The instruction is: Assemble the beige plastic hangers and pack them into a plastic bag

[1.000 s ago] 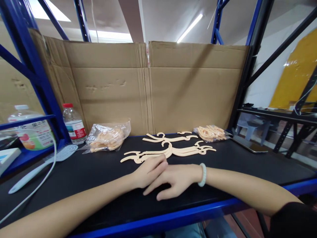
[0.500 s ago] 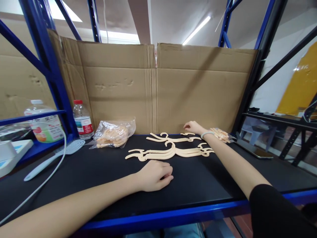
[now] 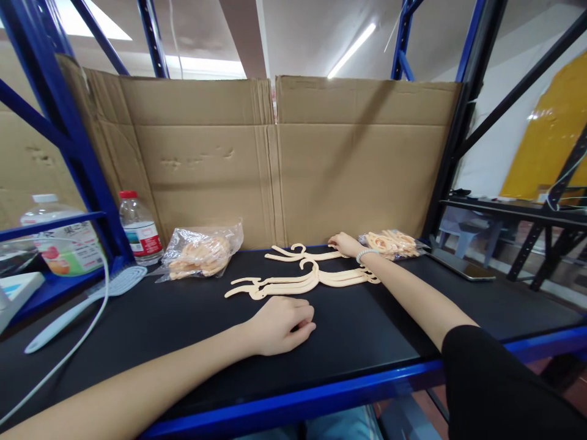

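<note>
My left hand (image 3: 282, 325) rests on the black tabletop with its fingers curled together and nothing seen in them. Beyond it lies a stack of cream plastic hangers (image 3: 291, 286), hook pointing up and left. Farther back, another cream hanger (image 3: 300, 256) lies flat. At its right end is my right hand (image 3: 346, 244), with fingers bent down onto it; the hand hides that end. Whether the fingers grip the hanger is hard to make out. A beaded bracelet circles the right wrist.
Clear bags of cream parts lie at the back left (image 3: 202, 250) and back right (image 3: 389, 243). A red-capped bottle (image 3: 141, 229), pale hairbrush (image 3: 121, 281) and white cable are on the left, a flat device (image 3: 463, 267) on the right. Cardboard (image 3: 206, 165) stands behind.
My right hand has come down onto the right end of the rear hanger. My left hand stays on the tabletop. The whole view has shifted slightly.
</note>
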Demonstrator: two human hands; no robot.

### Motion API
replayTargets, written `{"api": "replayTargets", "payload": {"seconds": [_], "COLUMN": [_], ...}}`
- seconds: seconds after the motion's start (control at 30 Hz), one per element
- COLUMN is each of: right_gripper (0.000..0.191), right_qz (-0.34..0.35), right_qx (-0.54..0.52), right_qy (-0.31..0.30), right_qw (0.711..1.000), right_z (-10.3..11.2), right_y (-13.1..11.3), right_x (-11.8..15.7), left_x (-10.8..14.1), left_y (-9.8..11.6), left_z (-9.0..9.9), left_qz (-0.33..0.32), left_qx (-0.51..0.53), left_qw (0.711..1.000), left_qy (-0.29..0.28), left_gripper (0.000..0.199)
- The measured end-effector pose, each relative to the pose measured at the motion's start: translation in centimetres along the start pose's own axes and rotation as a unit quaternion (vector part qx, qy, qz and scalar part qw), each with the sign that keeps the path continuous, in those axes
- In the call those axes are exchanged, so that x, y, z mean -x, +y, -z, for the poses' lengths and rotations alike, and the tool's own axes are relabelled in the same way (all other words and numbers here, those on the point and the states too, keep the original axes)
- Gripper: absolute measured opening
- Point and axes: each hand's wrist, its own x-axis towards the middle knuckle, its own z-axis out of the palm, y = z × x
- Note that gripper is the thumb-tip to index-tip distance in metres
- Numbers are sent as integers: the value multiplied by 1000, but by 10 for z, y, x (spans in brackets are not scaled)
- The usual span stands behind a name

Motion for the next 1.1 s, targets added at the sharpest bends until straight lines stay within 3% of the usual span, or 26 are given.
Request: {"api": "replayTargets", "payload": {"seconds": [0.2, 0.37, 0.57, 0.63, 0.7, 0.8, 0.9, 1.0, 1.1], "right_gripper": [20, 25, 22, 21, 19, 11, 16, 20, 21], "right_qz": [-3, -32, -57, -44, -22, 28, 89, 155, 194], "right_qx": [-24, -79, -190, -234, -307, -513, -576, -538, -498], "right_qy": [31, 92, 146, 130, 96, -19, -150, -248, -282], "right_qw": [999, 992, 969, 963, 947, 858, 799, 791, 797], "right_z": [5, 21, 56, 70, 83, 99, 105, 103, 101], "right_y": [-3, -3, -25, -40, -58, -89, -118, -137, -146], "right_x": [4, 6, -1, -1, 1, 10, 22, 30, 34], "left_x": [0, 1, -1, -3, -6, -10, -12, -11, -10], "left_y": [0, -1, 2, 3, 3, 3, 2, 0, -5], "left_z": [0, 0, 0, -2, -5, -6, -4, -2, -4], "left_qz": [-1, 6, 82, 121, 155, 214, 279, 316, 323], "left_qx": [4, 23, 186, 303, 420, 525, 580, 596, 593], "left_qw": [1000, 1000, 979, 945, 893, 816, 738, 680, 661], "left_qy": [-4, 3, 19, 26, 44, 110, 204, 287, 328], "left_gripper": [23, 21, 19, 16, 19, 31, 38, 36, 35]}}
